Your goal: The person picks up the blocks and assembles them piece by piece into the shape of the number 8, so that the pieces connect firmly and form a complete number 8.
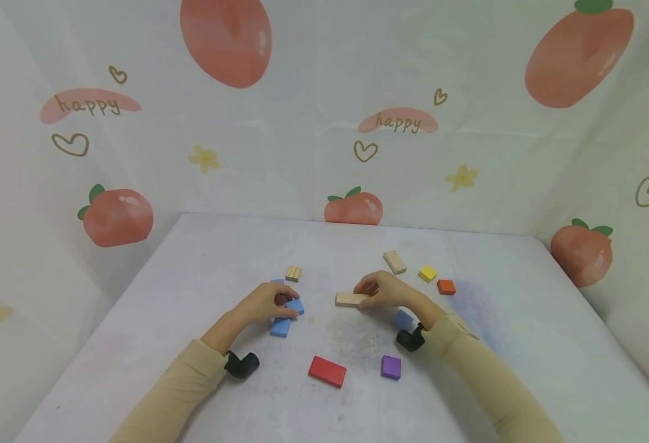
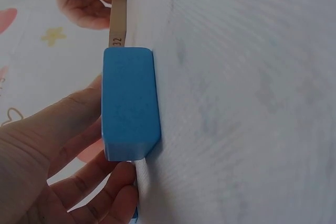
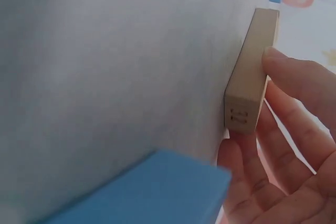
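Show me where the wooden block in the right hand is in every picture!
Head: wooden block, below and slightly right of middle.
Left wrist: wooden block near the top, left of middle.
Right wrist: wooden block, right of middle.
Landmark: the right hand holds it in all three.

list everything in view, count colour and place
blue blocks: four, blue, one in the left hand, two beside it, one near the right hand
wooden blocks: two, pale, one in the right hand, one beyond it
striped block: one, tan, beyond the left hand
yellow block: one, yellow, far side, right
orange block: one, orange, beside yellow
red block: one, red, near side
purple block: one, purple, right of red
table: one, whitish, under the blocks
backdrop: one, white with fruit prints, behind
cameras: two, black, at the wrists
sleeves: two, beige, on forearms
hands: two, bare, holding blocks
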The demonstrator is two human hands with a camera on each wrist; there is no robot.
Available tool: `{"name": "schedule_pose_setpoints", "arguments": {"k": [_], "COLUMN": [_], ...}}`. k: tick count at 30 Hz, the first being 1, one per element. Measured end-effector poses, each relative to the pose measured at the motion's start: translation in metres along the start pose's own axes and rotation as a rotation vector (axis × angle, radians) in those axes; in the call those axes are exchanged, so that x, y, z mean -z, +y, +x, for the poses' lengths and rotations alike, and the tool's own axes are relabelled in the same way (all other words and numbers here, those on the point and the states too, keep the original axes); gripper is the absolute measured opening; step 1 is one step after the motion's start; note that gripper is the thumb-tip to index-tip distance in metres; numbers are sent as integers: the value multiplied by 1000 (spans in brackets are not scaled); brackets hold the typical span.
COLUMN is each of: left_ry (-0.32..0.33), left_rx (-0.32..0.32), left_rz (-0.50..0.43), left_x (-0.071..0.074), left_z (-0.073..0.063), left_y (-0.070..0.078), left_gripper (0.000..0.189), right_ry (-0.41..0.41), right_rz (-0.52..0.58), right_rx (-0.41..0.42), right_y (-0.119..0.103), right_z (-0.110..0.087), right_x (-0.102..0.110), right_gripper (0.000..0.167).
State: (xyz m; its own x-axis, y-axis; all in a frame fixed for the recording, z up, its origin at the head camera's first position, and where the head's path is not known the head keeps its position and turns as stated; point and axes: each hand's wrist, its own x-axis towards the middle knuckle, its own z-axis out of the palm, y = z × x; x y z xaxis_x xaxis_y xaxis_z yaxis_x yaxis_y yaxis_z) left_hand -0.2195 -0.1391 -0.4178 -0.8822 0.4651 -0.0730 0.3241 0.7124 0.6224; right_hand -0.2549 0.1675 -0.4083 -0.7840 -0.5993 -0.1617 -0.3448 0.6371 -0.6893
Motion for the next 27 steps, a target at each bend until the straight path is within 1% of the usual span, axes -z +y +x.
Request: {"name": "schedule_pose_setpoints", "arguments": {"k": [4, 6, 11, 17, 23, 27], "left_ry": [0, 2, 3, -1, -1, -2], "left_rx": [-3, -8, -20, -13, -27, -7], "left_rz": [4, 3, 6, 20, 38, 27], "left_x": [0, 1, 1, -1, -2, -3], "left_z": [0, -1, -1, 0, 2, 5], "left_y": [1, 1, 2, 2, 5, 7], "left_gripper": [34, 34, 33, 33, 33, 33], "right_ry": [17, 27, 49, 76, 85, 84], "right_rz": [7, 11, 32, 27, 25, 31], "right_rx": [-60, -75, -86, -100, -105, -111], "right_y": [4, 6, 7, 6, 4, 3], "right_z": [-5, -7, -9, -11, -11, -12], "right_x": [1, 2, 2, 1, 1, 1], "right_gripper": [25, 25, 24, 23, 24, 24]}}
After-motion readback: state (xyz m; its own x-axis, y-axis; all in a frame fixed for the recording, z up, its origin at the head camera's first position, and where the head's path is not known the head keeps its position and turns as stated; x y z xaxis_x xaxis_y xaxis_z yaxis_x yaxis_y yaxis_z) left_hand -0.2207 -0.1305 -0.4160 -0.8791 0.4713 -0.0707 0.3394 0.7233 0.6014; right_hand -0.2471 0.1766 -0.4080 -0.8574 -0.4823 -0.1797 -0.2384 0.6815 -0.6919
